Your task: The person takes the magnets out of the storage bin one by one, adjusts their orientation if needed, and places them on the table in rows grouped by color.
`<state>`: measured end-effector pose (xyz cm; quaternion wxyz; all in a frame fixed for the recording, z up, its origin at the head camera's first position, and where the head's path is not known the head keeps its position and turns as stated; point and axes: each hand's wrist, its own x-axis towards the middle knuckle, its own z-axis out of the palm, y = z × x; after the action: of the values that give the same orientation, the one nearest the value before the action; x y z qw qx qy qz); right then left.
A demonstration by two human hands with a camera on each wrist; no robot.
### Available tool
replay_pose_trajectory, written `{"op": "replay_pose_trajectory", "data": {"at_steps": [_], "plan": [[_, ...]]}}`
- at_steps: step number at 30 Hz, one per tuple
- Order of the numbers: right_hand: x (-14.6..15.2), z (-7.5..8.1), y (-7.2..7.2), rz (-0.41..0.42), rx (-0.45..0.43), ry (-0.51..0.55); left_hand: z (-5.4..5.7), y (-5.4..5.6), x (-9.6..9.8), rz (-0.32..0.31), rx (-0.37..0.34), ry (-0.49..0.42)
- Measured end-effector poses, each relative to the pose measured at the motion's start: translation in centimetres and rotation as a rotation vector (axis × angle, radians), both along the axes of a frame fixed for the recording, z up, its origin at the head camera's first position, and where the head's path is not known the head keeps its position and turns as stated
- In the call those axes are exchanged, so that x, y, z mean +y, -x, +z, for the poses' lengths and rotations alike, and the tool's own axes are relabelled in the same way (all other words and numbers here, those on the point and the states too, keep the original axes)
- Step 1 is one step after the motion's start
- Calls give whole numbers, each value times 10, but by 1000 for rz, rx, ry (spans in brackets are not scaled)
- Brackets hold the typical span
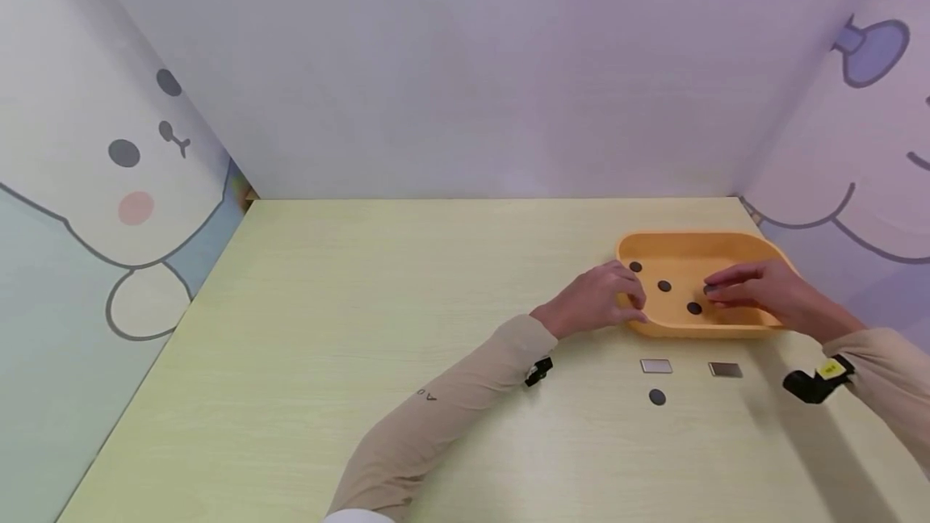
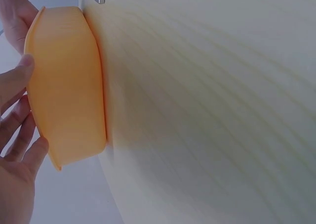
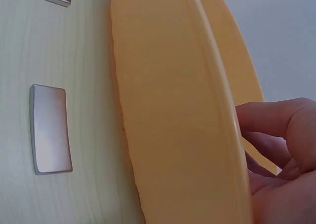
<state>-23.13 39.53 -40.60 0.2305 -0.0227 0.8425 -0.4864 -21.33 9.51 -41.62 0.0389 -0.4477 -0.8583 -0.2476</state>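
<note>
An orange tray (image 1: 697, 331) with rounded corners stands at the right of the table. My left hand (image 1: 599, 297) grips its left rim, and the left wrist view shows thumb and fingers along the rim of the tray (image 2: 69, 90). Inside the tray, my right hand (image 1: 759, 289) pinches a dark round disc (image 1: 710, 289), partly covered by the fingertips. Other dark discs lie on the tray floor, one near the left end (image 1: 635, 266). In the right wrist view the tray's wall hides the fingertips of the right hand (image 3: 286, 150).
On the table in front of the tray lie a shiny rectangular metal plate (image 1: 656, 366), a second metal plate (image 1: 725, 370) and a loose dark disc (image 1: 657, 397). A pale wall (image 1: 465, 71) stands behind the table, with cartoon-printed panels on both sides.
</note>
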Motion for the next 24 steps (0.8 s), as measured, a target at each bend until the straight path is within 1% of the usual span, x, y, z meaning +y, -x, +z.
{"op": "replay_pose_trajectory", "data": {"at_steps": [7, 13, 17, 24], "plan": [[1, 3, -5, 5, -24, 6, 2, -3, 1, 7, 3, 8], [2, 7, -8, -19, -53, 59, 2, -3, 1, 15, 1, 10], [1, 11, -11, -23, -69, 83, 2, -2, 1, 18, -2, 10], [0, 20, -18, -25, -68, 92, 2, -3, 2, 34, -15, 15]]}}
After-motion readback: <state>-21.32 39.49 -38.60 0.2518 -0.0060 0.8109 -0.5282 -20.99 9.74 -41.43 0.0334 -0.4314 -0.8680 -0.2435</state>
